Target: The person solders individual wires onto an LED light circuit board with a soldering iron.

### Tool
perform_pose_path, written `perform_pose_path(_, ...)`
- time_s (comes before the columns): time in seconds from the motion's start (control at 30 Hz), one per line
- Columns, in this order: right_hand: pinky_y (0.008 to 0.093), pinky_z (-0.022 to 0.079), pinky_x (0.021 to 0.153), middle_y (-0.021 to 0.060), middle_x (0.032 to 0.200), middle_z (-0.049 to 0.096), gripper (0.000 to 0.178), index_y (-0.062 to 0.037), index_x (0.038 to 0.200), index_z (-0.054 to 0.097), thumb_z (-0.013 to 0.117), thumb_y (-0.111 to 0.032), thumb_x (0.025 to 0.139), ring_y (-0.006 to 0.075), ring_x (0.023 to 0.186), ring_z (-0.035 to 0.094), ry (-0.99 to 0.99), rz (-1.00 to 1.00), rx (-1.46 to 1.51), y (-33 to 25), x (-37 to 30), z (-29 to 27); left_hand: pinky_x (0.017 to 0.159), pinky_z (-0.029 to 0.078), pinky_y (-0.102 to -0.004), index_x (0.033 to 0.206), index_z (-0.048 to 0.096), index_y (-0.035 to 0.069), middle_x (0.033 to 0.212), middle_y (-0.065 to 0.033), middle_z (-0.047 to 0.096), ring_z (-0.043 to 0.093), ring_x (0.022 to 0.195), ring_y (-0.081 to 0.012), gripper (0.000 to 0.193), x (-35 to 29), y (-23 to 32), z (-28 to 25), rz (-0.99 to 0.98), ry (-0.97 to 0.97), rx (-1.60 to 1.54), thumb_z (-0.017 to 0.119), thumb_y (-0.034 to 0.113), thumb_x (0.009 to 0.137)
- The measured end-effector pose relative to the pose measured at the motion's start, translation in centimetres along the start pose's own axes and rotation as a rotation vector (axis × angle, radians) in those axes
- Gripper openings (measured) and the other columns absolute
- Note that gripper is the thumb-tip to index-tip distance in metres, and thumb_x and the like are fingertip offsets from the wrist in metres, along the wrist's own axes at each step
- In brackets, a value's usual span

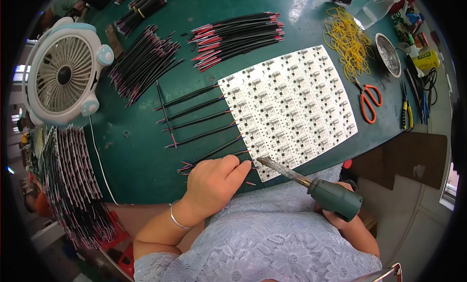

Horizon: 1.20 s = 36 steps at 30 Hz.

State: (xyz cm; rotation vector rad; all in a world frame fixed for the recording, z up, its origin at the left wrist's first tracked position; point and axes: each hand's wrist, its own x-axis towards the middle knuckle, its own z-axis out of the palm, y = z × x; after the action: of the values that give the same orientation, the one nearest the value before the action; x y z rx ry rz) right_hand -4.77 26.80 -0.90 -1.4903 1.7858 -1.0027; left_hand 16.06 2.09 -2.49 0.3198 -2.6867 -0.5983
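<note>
A white circuit board sheet [292, 104] with rows of small components lies on the green table. Several black-sleeved wires [199, 120] reach out from its left edge, with a loose wire lying across them. Beside the board's near left corner, my left hand [214, 184] is closed, thumb and forefinger pinching a black wire whose middle the hand hides. My right hand [336, 220] wraps round the green handle of a soldering iron [335, 199]. The iron's tip touches or hovers just over the board's near left edge, close to my left fingertips; I cannot tell which.
Wire bundles [236, 38] lie behind the board and to its left. A white fan [63, 75] stands at the left, near hanging wired strips [73, 170]. To the right are yellow rubber bands [346, 41], orange-handled scissors [369, 102], a metal bowl [387, 55] and pliers [406, 109].
</note>
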Motion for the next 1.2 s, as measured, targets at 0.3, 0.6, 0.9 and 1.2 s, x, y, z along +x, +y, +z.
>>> perform_pose_path(0.3,0.0367,0.048,0.07,0.0056,0.08,0.067,0.016,-0.0057,0.093,0.066,0.062,-0.014,0.079,0.0218,0.063,0.064,0.127,0.063,0.071,-0.2,-0.1,1.0,0.049,0.043,-0.0315,0.091,0.067,0.008,0.076,-0.0014,0.053,0.055,0.058,-0.0178,0.029,0.2,0.3,-0.3,-0.007,-0.047,0.059,0.069,0.006,0.062)
perform_pose_path(0.6,0.0369,0.05,0.065,0.0068,0.08,0.066,0.015,-0.0073,0.083,0.066,0.064,-0.009,0.068,0.0241,0.065,0.064,0.043,-0.002,-0.007,-0.8,1.0,-0.3,0.047,0.043,-0.0316,0.09,0.066,0.008,0.076,-0.0017,0.052,0.055,0.057,-0.0174,0.027,0.8,0.6,-0.8,0.008,-0.095,0.096,0.068,0.006,0.063)
perform_pose_path(0.9,0.0307,0.049,0.058,0.006,0.079,0.065,0.016,-0.0034,0.093,0.062,0.059,-0.01,0.079,0.0185,0.06,0.064,0.089,-0.088,-0.035,-0.8,0.6,-0.3,0.048,0.042,-0.0311,0.089,0.067,0.009,0.075,-0.0014,0.052,0.054,0.057,-0.0166,0.018,0.8,-0.4,-0.7,0.022,-0.073,0.019,0.066,0.011,0.072)
perform_pose_path(1.2,0.0348,0.049,0.058,0.0091,0.079,0.066,0.014,-0.0055,0.086,0.066,0.063,-0.011,0.074,0.0279,0.065,0.063,0.11,-0.021,0.043,-0.1,0.0,0.9,0.049,0.041,-0.0322,0.087,0.068,0.013,0.074,-0.0002,0.055,0.054,0.058,-0.0183,0.028,1.0,-1.1,-0.5,0.026,-0.063,-0.078,0.069,0.002,0.061)
